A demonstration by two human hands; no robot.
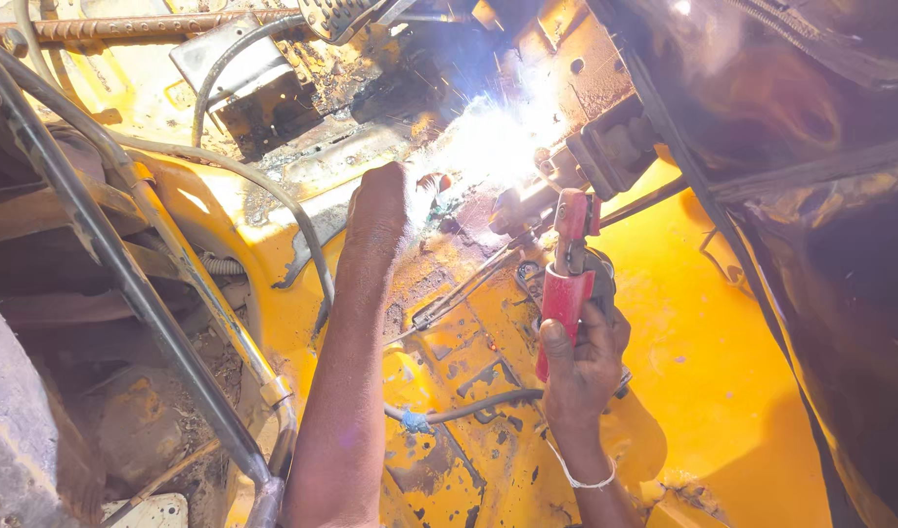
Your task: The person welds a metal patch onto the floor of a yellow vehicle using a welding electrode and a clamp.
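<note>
Closest to me, my right hand is closed around the red handle of the electrode holder, thumb laid along its near side, a thin white band on the wrist below. The holder points up and away, its clamp end just short of the dark bracket at the top right. A grey cable runs left from under that hand across the chipped yellow floor panel, which lies bare and wide to the right of my wrist until it meets the dark curved edge of the body wall.

My left hand reaches further in, fist curled, knuckles up against the scorched seam; I cannot tell what, if anything, it grips. To its left a bent grey hose and a dark steel tube crowd the forearm, leaving a narrow channel.

Just beyond both hands the white welding arc flares on the blackened, rusted metal, between my left fist and the bracket. A ribbed steel bar crosses the far top edge.
</note>
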